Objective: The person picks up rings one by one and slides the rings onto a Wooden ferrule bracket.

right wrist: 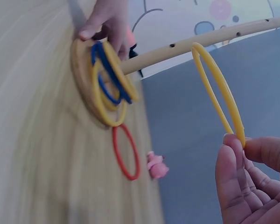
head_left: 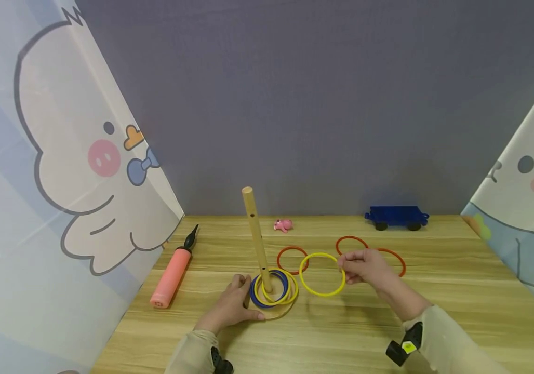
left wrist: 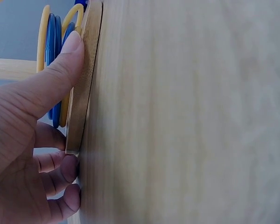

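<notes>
A wooden ring-toss stand, its peg (head_left: 257, 234) upright on a round base (head_left: 278, 313), stands on the table in the head view. Several yellow and blue rings lie stacked around the foot of the peg. My left hand (head_left: 231, 306) grips the left side of the base, thumb along its near edge and fingers curled at the far side. Between thumb and fingertips, my right hand (head_left: 367, 267) pinches a yellow ring (head_left: 322, 296) at its right edge. In the right wrist view this ring (right wrist: 231, 107) is raised beside the peg, apart from it.
One red ring (head_left: 292, 248) lies just behind the stand; two more red rings (head_left: 352, 237) lie around the right hand. At the back are a small pink animal figure (head_left: 283, 225) and a blue toy wagon (head_left: 398, 215). A pink hand pump (head_left: 172, 278) lies left.
</notes>
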A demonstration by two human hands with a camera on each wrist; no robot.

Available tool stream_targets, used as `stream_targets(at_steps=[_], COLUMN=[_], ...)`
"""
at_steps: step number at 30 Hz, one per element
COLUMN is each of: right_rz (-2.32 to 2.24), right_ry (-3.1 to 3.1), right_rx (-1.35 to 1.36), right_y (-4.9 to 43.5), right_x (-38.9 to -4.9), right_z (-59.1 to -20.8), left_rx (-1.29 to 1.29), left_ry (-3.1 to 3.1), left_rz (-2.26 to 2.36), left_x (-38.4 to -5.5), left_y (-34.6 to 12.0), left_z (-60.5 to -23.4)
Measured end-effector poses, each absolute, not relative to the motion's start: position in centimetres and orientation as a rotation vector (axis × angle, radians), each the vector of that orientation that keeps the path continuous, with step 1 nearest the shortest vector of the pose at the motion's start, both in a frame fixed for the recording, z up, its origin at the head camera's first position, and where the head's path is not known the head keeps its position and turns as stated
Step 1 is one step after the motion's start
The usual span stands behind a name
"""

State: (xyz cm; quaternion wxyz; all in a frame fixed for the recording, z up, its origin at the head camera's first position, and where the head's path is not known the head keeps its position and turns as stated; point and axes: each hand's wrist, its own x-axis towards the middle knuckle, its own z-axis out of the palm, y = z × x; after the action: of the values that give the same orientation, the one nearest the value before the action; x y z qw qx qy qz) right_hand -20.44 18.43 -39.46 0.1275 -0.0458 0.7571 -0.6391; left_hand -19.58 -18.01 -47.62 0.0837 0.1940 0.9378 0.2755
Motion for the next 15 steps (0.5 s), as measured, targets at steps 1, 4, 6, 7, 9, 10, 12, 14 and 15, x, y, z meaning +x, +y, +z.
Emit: stream_targets(at_steps=[1,4,6,7,9,10,12,14,15], right_rz=[-1.863,-1.867,-1.867,-1.867,-1.871,-1.873,-1.878,-1.884,-1.886], right_ry=[2.21,2.219,2.215,2.212,2.211,2.211,2.216,2.221,2.224], right_rx=[-0.141,-0.169,-0.193,-0.198,-0.219,-0.236,-0.265,-0.298,-0.311], right_y=[18.4,18.1,18.0,17.9,17.7,17.6,17.4,17.1,16.9], right_x=[-20.4,-20.4,-20.4,-20.3,-20.2,-20.2,-20.1,-20.0,-20.0], right_z=[-39.1,-38.1,-37.4,-37.0,-36.2,-35.9,-35.0,-34.3,-34.0], left_rx=[0.578,0.578,0.575,0.575,0.572,0.571,0.574,0.577,0.579], left_ry=[2.798,2.801,2.8,2.8,2.798,2.797,2.801,2.806,2.809], left_rz=[0.823,0.814,0.818,0.818,0.823,0.825,0.819,0.812,0.81], left_x=[-19.6,-19.6,-19.6,-19.6,-19.6,-19.6,-19.5,-19.6,-19.6], left_y=[-18.0,-18.0,-18.0,-18.0,-18.0,-18.0,-18.0,-18.0,-18.0], left_z=[-47.6,-47.6,-47.6,-47.6,-47.6,-47.6,-47.6,-47.6,-47.6])
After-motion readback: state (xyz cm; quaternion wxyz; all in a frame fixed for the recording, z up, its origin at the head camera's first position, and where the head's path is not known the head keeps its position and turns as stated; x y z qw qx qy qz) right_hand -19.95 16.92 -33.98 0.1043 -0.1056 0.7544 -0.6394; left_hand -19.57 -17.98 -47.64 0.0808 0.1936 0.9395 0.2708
